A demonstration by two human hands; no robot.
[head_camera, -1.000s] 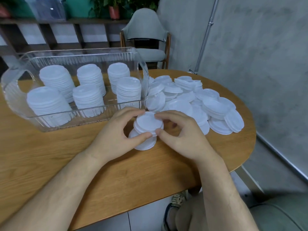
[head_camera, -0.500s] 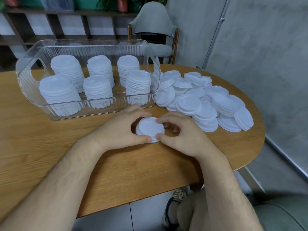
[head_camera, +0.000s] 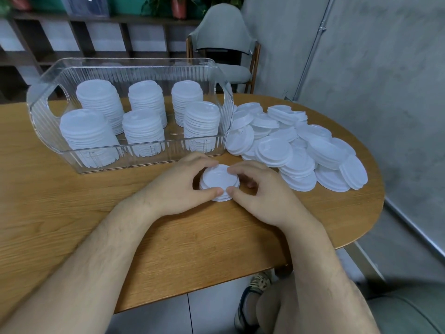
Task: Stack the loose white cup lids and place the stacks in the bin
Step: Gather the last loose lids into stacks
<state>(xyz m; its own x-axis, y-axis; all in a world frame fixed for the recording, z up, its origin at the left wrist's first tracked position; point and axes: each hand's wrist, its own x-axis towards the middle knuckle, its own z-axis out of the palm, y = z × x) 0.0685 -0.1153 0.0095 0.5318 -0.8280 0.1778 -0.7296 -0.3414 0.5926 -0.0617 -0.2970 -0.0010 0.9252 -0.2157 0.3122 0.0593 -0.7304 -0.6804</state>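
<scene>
- The clear ribbed bin (head_camera: 43, 109), at the far left, holds six upright stacks of lids.
- The left hand (head_camera: 178, 186) curls round the short stack (head_camera: 218, 179) near centre.
- The right hand (head_camera: 262, 196) pinches the opposite rim.
- The lids look thin, light and slick, so they are best squeezed at the rims.
- Loose lids (head_camera: 296, 145) are heaped at the right.

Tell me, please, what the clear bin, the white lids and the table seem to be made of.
Clear ribbed rectangular bin: likely hard plastic, glossy; stacks show through its walls, its rim glints.
White round cup lids: probably thin moulded plastic, satin; raised rims, faint sheen.
Brown oval table: wood or wood-look laminate, matt; grain lines show, but not which.
</scene>
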